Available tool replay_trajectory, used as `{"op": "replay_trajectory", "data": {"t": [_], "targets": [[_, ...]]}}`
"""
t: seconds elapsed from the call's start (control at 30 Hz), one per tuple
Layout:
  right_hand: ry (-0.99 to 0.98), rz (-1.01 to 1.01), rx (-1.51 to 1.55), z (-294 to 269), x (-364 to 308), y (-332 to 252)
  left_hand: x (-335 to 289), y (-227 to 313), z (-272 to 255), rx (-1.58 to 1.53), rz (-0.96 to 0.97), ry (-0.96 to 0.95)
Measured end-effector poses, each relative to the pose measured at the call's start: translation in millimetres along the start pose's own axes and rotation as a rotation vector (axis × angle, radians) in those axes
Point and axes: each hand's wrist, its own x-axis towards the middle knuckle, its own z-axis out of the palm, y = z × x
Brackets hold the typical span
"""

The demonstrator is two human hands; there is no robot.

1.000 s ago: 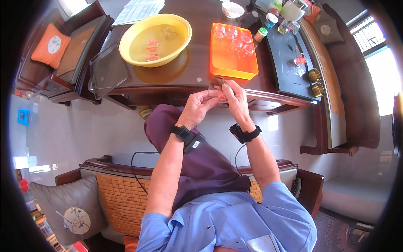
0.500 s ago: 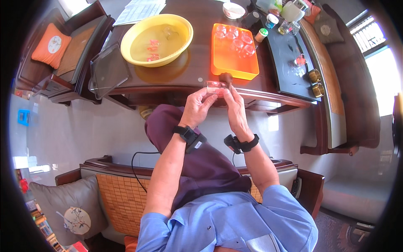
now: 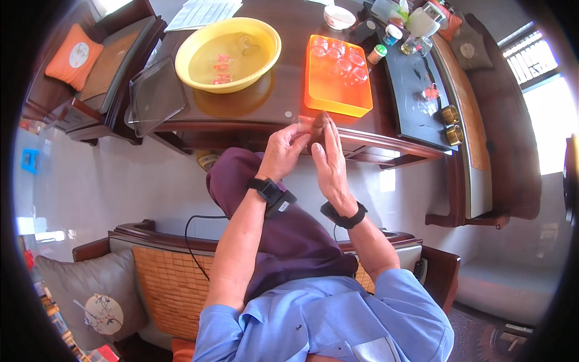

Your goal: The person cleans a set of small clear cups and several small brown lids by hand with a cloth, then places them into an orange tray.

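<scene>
Above the near table edge, my left hand [image 3: 283, 149] is closed around a small clear glass cup [image 3: 304, 122], its fingers hiding much of it. A brown cloth [image 3: 318, 124] is bunched at the cup's right side, covering that end. My right hand [image 3: 331, 161] holds the cloth against the cup, with long straight fingers close together and the thumb apart. Just beyond both hands is an orange tray [image 3: 338, 107], with several clear glass cups [image 3: 344, 63] toward its far end. To the left stands a yellow basin [image 3: 187, 71] of water, with a glass and red-patterned pieces inside.
A clear plastic lid [image 3: 158, 102] juts over the table's left edge. On the right, a black tea tray [image 3: 416, 108] carries two gold-coloured cups [image 3: 452, 123]. A green-topped container [image 3: 377, 54], a white bowl [image 3: 339, 17] and papers [image 3: 202, 13] are farther back.
The brown cloth has come down from above my right fingertips to between my hands, against the cup. My right fingers have straightened, the thumb has moved away from the cup.
</scene>
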Motion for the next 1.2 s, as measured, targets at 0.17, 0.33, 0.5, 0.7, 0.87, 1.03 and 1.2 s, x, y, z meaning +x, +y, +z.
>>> {"op": "replay_trajectory", "data": {"t": [0.17,0.33,0.5,0.7,0.87,1.03,1.2], "targets": [[0.02,-0.305,-0.391,-6,19,5,-6,4,-1,0.129,-0.024,-0.071],[-0.266,0.086,-0.197,-32,58,13,-8,20,5,0.204,-0.012,-0.173],[-0.198,0.051,-0.257,-32,42,10,-9,18,11,0.212,0.076,-0.177],[-0.023,-0.29,-0.274,-22,28,12,-7,14,1,0.441,-0.046,-0.169],[-0.29,0.737,0.994,-45,44,18,-9,16,11,-0.054,0.02,-0.186],[-0.098,0.553,0.858,-33,37,16,-3,14,11,-0.059,-0.016,-0.196],[-0.086,0.27,0.439,-26,34,33,-3,7,6,-0.175,-0.112,-0.243]]}}
